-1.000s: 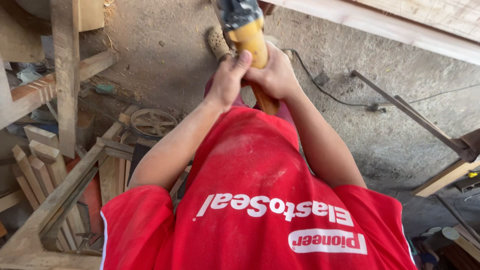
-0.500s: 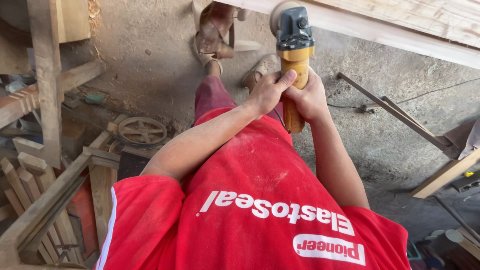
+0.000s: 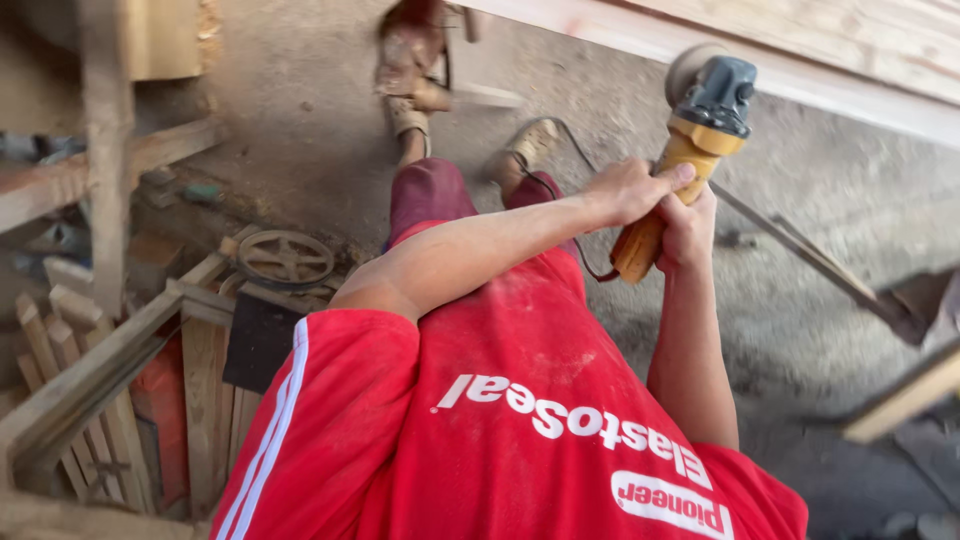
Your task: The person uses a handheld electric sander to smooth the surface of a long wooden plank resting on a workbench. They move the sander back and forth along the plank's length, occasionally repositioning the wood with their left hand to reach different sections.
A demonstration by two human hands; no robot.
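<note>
Head view, looking down over a red jersey [image 3: 500,420] with white side stripes; fabric dusty across the chest. Far left: rough, pale wooden slats [image 3: 60,350] and planks stacked on edge, grain coarse. Just right of them a round spoked metal wheel [image 3: 285,258], dull and rusty, lies flat on the timber. Concrete floor [image 3: 300,120] grey, gritty, stained. Centre top: two feet in worn sandals [image 3: 410,70], maroon trouser legs below them.

Left hand [image 3: 630,190] comes across the body, fingers [image 3: 672,177] clenched around the yellow plastic body of an angle grinder [image 3: 690,140]. Right hand [image 3: 685,225] grasps the same handle just beneath, fingers wrapped tight, the two hands touching. Grinder is right of centre, tilted, its grey metal head and round disc guard pointing up at the edge of a long pale timber beam [image 3: 800,70] running along the top right. Black cord [image 3: 560,150] trails from the handle past the feet. Lower right: a light wooden board end [image 3: 905,400].
</note>
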